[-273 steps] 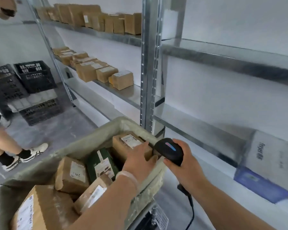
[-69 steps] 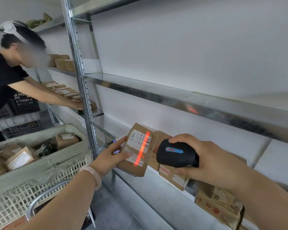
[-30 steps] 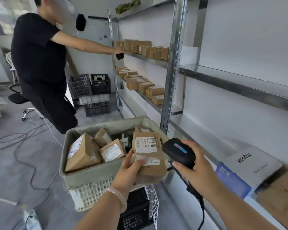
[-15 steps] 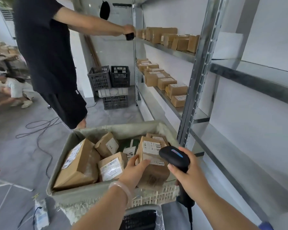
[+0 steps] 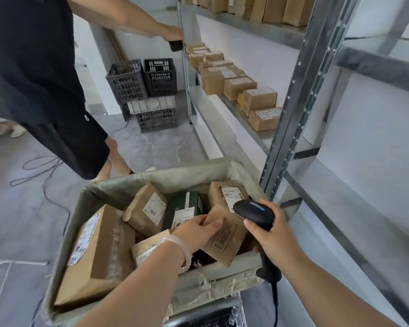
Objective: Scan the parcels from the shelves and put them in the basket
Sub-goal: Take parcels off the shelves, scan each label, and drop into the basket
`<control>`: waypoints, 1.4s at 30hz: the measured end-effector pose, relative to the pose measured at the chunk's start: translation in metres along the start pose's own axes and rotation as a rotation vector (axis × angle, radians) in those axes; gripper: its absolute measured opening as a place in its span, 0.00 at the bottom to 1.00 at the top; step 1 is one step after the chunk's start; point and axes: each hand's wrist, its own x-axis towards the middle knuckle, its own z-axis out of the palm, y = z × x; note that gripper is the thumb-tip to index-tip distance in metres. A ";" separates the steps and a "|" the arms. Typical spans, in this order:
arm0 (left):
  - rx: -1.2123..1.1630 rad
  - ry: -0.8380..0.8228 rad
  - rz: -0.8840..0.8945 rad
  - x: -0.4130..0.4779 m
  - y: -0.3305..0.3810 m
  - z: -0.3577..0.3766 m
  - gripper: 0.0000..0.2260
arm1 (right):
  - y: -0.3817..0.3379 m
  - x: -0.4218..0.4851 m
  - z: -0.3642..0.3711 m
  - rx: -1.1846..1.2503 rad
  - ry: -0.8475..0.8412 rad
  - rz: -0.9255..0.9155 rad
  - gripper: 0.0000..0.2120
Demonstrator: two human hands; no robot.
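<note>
My left hand (image 5: 197, 230) grips a small brown cardboard parcel (image 5: 226, 239) and holds it tilted inside the basket (image 5: 175, 178), near its front right corner. The basket is lined with grey-green cloth and holds several other parcels, among them a large flat box (image 5: 95, 253) and a dark green one (image 5: 183, 208). My right hand (image 5: 273, 237) holds a black barcode scanner (image 5: 254, 212) just right of the parcel, over the basket's right rim. More brown parcels (image 5: 260, 100) stand on the metal shelf beyond.
A person in black (image 5: 38, 74) stands left of the basket and reaches toward the shelving with a dark device (image 5: 175, 45). A steel shelf upright (image 5: 291, 109) rises right beside the basket. Black crates (image 5: 143, 79) are stacked on the floor behind. Cables lie on the grey floor (image 5: 33, 166).
I scanned the parcel at the shelf, then carried it left over the basket. In the last half second my left hand lowered it down among the other parcels.
</note>
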 end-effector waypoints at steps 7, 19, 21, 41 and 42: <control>0.081 -0.179 0.019 0.041 0.006 -0.015 0.22 | -0.002 0.025 0.009 -0.059 0.088 0.119 0.28; 0.196 -0.323 0.086 0.078 0.036 -0.031 0.23 | 0.001 0.027 0.003 -0.043 0.187 0.206 0.25; 0.199 -0.330 0.093 0.076 0.041 -0.027 0.23 | 0.005 0.026 0.001 -0.046 0.194 0.221 0.25; 0.213 -0.162 0.318 0.070 0.044 0.026 0.22 | 0.025 0.010 -0.025 -0.122 0.252 0.256 0.30; 0.222 -0.168 0.321 0.070 0.044 0.025 0.21 | 0.024 0.010 -0.026 -0.121 0.247 0.250 0.30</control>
